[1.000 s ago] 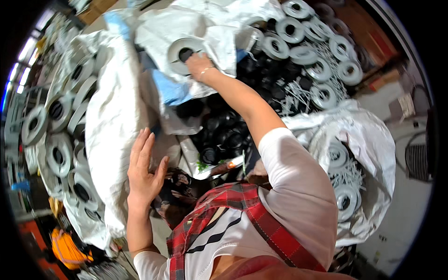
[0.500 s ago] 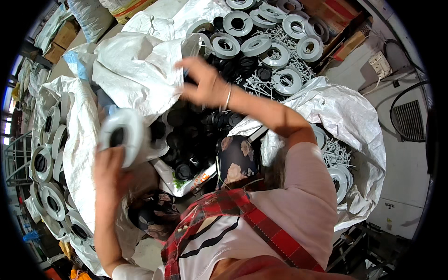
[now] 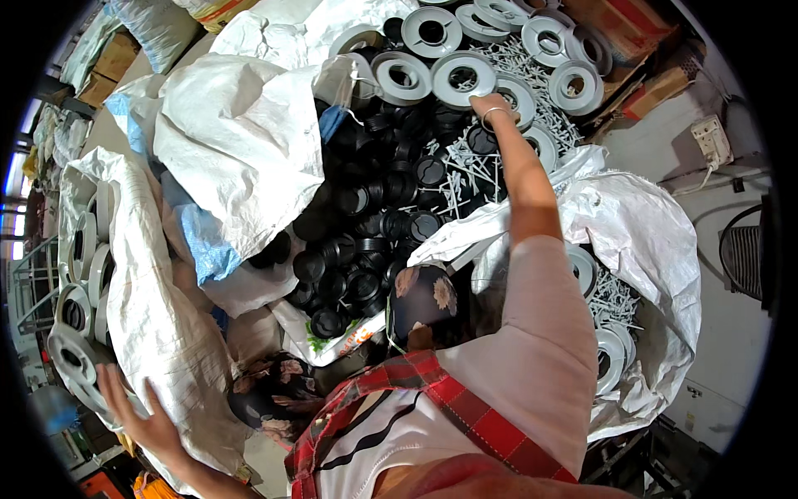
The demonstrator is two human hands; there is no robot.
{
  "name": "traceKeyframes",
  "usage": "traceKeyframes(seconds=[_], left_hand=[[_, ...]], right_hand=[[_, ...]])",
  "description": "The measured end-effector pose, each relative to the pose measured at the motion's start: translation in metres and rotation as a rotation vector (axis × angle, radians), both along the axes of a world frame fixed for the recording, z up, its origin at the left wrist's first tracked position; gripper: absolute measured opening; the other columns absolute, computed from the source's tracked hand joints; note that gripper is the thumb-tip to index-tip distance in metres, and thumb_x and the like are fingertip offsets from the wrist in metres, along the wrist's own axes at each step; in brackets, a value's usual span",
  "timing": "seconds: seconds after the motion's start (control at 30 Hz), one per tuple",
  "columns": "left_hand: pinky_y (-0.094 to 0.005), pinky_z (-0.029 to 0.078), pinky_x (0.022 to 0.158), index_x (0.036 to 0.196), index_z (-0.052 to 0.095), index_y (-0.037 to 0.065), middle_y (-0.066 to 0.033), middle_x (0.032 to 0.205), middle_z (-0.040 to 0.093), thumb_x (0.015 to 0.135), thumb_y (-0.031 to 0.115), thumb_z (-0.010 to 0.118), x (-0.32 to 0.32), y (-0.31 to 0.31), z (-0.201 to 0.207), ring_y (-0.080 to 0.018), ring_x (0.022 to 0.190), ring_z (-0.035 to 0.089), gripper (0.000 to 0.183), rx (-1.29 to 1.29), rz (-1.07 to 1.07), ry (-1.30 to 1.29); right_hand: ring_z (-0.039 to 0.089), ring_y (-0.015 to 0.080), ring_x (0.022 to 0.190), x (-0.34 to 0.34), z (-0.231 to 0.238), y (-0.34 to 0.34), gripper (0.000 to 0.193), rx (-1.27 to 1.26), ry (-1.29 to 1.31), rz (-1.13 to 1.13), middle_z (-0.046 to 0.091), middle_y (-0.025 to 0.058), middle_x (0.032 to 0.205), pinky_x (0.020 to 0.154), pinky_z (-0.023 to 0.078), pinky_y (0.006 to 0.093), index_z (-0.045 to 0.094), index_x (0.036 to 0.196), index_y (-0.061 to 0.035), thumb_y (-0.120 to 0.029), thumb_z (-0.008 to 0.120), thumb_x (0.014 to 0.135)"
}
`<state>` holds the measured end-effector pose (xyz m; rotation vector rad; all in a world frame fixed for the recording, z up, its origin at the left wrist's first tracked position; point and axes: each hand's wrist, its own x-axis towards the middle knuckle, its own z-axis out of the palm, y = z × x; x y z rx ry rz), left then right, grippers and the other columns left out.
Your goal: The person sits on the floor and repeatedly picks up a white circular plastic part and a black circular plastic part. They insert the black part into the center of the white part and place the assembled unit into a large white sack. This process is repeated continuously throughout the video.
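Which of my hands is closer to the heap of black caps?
Your right hand. It is at the far right edge of the black caps, by a grey ring. Your left hand is well off to their left, by a white sack.

Orange-red lettering (image 3: 363, 333) and a green print (image 3: 316, 342) mark 1 white plastic bag (image 3: 339, 348) at the lower center of the view, the characters slanted and too small to make out; no words or numbers are readable.
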<state>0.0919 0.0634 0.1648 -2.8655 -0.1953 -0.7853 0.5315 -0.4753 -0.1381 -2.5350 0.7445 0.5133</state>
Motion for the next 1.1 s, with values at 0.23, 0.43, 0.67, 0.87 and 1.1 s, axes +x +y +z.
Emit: traceKeyframes(seconds=[0.23,0.43,0.67,0.87,1.1], left_hand=[[-0.0396,0.033,0.102,0.125,0.051,0.001,-0.0172,0.136,0.042,0.078,0.0,0.062,0.035,-0.075,-0.091,-0.0333,0.126,0.041,0.048,-0.442,-0.175,0.28],[-0.0401,0.033,0.103,0.123,0.051,0.0,-0.0174,0.138,0.039,0.076,0.001,0.064,0.031,-0.081,-0.108,-0.0361,0.125,0.039,0.048,-0.408,-0.148,0.381],[-0.0384,0.036,0.101,0.121,0.052,0.0,-0.0164,0.137,0.041,0.077,0.004,0.065,0.005,-0.073,-0.136,-0.0339,0.124,0.041,0.046,-0.594,0.018,0.427],[-0.0395,0.038,0.099,0.117,0.055,0.0,-0.0174,0.133,0.044,0.074,0.005,0.068,0.002,-0.069,-0.15,-0.0351,0.121,0.043,0.045,-0.557,-0.102,0.412],[-0.0397,0.029,0.106,0.131,0.04,-0.002,-0.0225,0.137,0.038,0.078,0.026,0.067,-0.027,-0.066,-0.239,-0.0344,0.126,0.038,0.066,-0.949,0.194,0.334]], right_hand=[[0.057,0.032,0.106,-0.096,0.041,0.058,0.077,0.464,-0.348,0.67,0.059,0.0227,0.114,0.093,0.042,0.0363,0.048,0.123,0.0087,-0.055,0.055,0.079],[0.062,0.0285,0.09,-0.02,0.054,-0.084,0.018,-0.729,-0.565,0.714,0.063,0.0168,0.093,0.075,0.049,0.0422,0.066,0.086,-0.006,-0.023,0.061,0.08],[0.06,0.0214,0.103,0.004,-0.006,-0.22,0.029,-1.176,0.015,0.414,0.065,0.0027,0.107,0.082,0.042,0.0406,0.065,0.109,-0.0168,-0.02,0.042,0.091],[0.063,0.0221,0.097,-0.01,0.045,-0.119,0.028,-0.979,0.415,0.572,0.065,0.0047,0.111,0.073,0.046,0.0419,0.068,0.103,-0.0144,-0.026,0.064,0.078],[0.063,0.0342,0.089,-0.033,0.099,0.118,0.056,-0.051,-0.207,1.135,0.065,0.0222,0.096,0.081,0.048,0.0393,0.064,0.095,0.0059,-0.045,0.069,0.072]])
